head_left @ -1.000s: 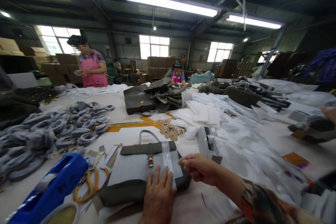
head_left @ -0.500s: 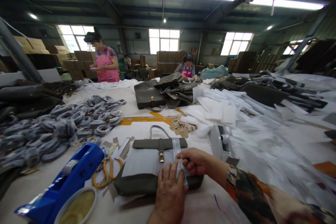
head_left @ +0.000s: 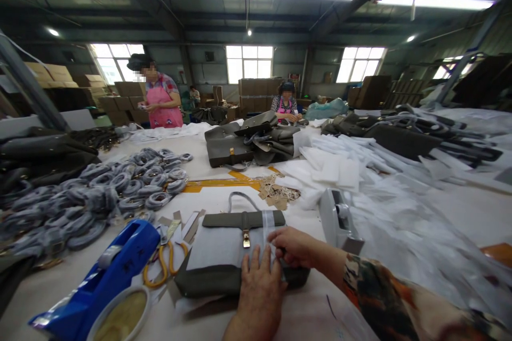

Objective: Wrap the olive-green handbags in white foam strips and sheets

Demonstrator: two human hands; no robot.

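From where I'm standing, the worker's left hand [head_left: 261, 292] is lying open, palm down, on the near part of a dark bag [head_left: 208, 283], its fingers spreading and pointing to the far side over a white sheet [head_left: 214, 250]. The right hand [head_left: 294, 246] is coming in from the right, its forearm slanting out of a patterned sleeve [head_left: 384, 287]; its fingers are curling beside a clear strip [head_left: 268, 220], and I can't tell whether they are pinching anything.

The bag is lying on the near middle of the bench [head_left: 168, 327], its gold clasp [head_left: 246, 240] facing up and its handle [head_left: 244, 194] arching toward the far side. Orange-handled scissors [head_left: 171, 260] are resting just left of it, with a blue tape dispenser [head_left: 110, 272] and a round tub [head_left: 125, 313] sitting farther left. A grey dispenser [head_left: 334, 218] is standing to the right. At the far side, two people in pink aprons are working with their hands.
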